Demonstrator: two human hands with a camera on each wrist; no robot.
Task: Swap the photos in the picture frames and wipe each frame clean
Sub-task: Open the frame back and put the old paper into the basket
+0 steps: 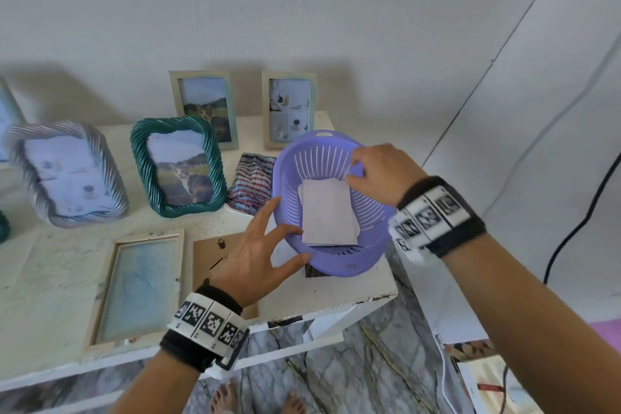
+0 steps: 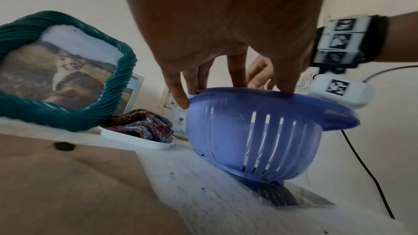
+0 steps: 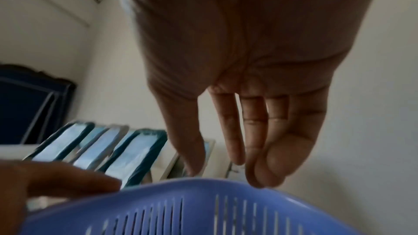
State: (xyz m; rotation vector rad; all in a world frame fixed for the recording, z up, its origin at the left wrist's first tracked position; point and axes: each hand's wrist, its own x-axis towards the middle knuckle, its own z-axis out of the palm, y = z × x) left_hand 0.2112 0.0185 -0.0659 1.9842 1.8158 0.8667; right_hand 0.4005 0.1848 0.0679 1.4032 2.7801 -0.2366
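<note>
A white surface point(image 1: 353, 292) carries standing frames point(image 1: 178, 165), an opened frame point(image 1: 134, 286), backing board point(image 1: 215, 255), cloth point(image 1: 250, 186) and tilted basket point(image 1: 336, 265).

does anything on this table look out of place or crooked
Yes. The purple basket sits tilted, its base propped on a dark photo lying flat under it. The left hand steadies its rim.
</note>
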